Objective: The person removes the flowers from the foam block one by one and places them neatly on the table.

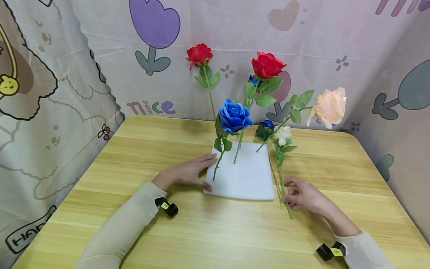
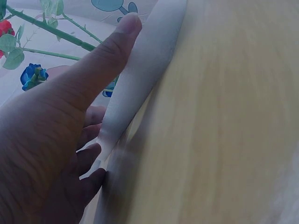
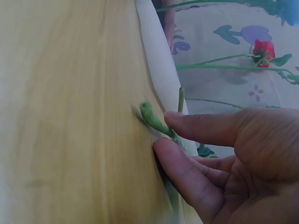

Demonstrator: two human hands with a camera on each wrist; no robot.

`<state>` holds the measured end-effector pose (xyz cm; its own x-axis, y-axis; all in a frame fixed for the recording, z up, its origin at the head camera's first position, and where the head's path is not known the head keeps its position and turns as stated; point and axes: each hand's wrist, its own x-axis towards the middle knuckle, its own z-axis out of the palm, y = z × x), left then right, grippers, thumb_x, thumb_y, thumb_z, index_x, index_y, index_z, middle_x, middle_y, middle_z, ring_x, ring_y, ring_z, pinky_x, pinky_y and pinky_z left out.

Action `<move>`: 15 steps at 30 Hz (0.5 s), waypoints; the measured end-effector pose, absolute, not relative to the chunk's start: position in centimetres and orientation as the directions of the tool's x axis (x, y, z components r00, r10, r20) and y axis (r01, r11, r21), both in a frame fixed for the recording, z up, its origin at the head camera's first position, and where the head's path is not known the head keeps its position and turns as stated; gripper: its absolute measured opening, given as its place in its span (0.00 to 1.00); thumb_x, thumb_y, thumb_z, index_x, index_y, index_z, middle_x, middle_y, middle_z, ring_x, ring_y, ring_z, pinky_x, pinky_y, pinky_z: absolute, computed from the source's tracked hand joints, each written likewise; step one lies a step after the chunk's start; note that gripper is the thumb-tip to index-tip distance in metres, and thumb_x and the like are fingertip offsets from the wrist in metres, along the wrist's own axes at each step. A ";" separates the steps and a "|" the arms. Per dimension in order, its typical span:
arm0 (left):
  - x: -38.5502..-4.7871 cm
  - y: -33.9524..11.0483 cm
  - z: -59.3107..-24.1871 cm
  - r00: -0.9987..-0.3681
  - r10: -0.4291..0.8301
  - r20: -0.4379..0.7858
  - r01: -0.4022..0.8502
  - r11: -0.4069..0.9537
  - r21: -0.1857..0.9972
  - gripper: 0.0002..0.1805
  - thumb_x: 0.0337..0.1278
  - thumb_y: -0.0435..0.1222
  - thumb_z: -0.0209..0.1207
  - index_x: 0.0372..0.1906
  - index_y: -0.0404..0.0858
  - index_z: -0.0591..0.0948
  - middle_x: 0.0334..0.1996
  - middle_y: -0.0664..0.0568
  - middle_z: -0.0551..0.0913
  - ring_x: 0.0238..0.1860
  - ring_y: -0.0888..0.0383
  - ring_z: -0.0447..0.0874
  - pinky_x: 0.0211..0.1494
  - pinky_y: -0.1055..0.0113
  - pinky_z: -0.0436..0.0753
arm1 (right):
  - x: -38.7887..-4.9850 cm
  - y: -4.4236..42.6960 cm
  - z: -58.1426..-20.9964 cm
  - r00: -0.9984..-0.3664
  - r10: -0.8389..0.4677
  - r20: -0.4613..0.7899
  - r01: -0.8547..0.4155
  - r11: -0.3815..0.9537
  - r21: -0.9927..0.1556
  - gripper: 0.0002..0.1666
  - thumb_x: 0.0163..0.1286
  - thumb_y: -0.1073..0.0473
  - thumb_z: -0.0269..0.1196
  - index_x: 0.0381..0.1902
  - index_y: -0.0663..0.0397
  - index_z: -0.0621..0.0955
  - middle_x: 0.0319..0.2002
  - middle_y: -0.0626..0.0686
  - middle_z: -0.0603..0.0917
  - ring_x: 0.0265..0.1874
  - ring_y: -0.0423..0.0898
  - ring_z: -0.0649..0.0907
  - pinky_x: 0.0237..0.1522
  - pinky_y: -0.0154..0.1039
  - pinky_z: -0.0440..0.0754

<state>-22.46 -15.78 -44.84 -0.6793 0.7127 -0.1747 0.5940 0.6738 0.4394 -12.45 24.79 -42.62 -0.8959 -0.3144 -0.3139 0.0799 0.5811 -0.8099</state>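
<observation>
Against the left edge of a white foam board (image 1: 248, 183) rests my left hand (image 1: 189, 172), thumb near the front corner and fingers spread fairly straight. My right hand (image 1: 304, 196) pinches the lower stem of a white rose (image 1: 282, 134) between thumb and index finger; the cut stem end (image 3: 152, 116) shows in the right wrist view. That rose lies on the table beside the board's right edge. Standing in the board are a blue rose (image 1: 235, 116), two red roses (image 1: 199, 55) (image 1: 268, 65) and a peach rose (image 1: 329, 107) leaning right.
Another blue rose (image 1: 265, 129) lies behind the white one, its stem near the board's right edge. A further blue bloom (image 1: 254, 80) is partly hidden by the right red rose. The wooden table (image 1: 151, 138) meets a printed curtain (image 1: 221, 22) at the back.
</observation>
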 end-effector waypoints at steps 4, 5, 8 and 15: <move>-22.5 -15.8 -44.8 -0.678 0.714 -0.173 0.595 0.672 0.441 0.65 0.36 0.76 0.58 0.79 0.52 0.49 0.78 0.62 0.39 0.76 0.59 0.41 0.74 0.61 0.54 | -12.4 24.9 -42.5 -0.892 -0.319 -0.321 0.087 0.575 -0.814 0.33 0.65 0.64 0.67 0.60 0.74 0.64 0.28 0.56 0.80 0.25 0.51 0.83 0.27 0.42 0.85; -22.5 -15.8 -44.8 -0.678 0.714 -0.172 0.595 0.672 0.442 0.65 0.36 0.76 0.58 0.79 0.51 0.49 0.78 0.62 0.39 0.76 0.59 0.41 0.74 0.61 0.54 | -12.4 24.9 -42.5 -0.891 -0.317 -0.325 0.093 0.573 -0.814 0.34 0.65 0.64 0.67 0.61 0.74 0.64 0.29 0.57 0.80 0.25 0.51 0.83 0.28 0.42 0.85; -22.4 -15.8 -44.8 -0.679 0.714 -0.171 0.594 0.671 0.445 0.65 0.36 0.76 0.58 0.79 0.51 0.49 0.78 0.62 0.39 0.76 0.58 0.42 0.74 0.60 0.54 | -12.5 25.1 -42.5 -0.890 -0.318 -0.328 0.097 0.570 -0.816 0.36 0.65 0.63 0.67 0.62 0.75 0.63 0.30 0.57 0.81 0.26 0.51 0.83 0.29 0.42 0.86; -22.5 -15.8 -44.9 -0.678 0.714 -0.172 0.595 0.672 0.441 0.65 0.36 0.77 0.58 0.79 0.51 0.49 0.78 0.61 0.39 0.76 0.58 0.42 0.74 0.60 0.54 | -12.8 25.5 -42.3 -0.897 -0.304 -0.320 0.104 0.560 -0.822 0.35 0.68 0.60 0.65 0.63 0.73 0.64 0.31 0.58 0.80 0.28 0.51 0.82 0.30 0.43 0.85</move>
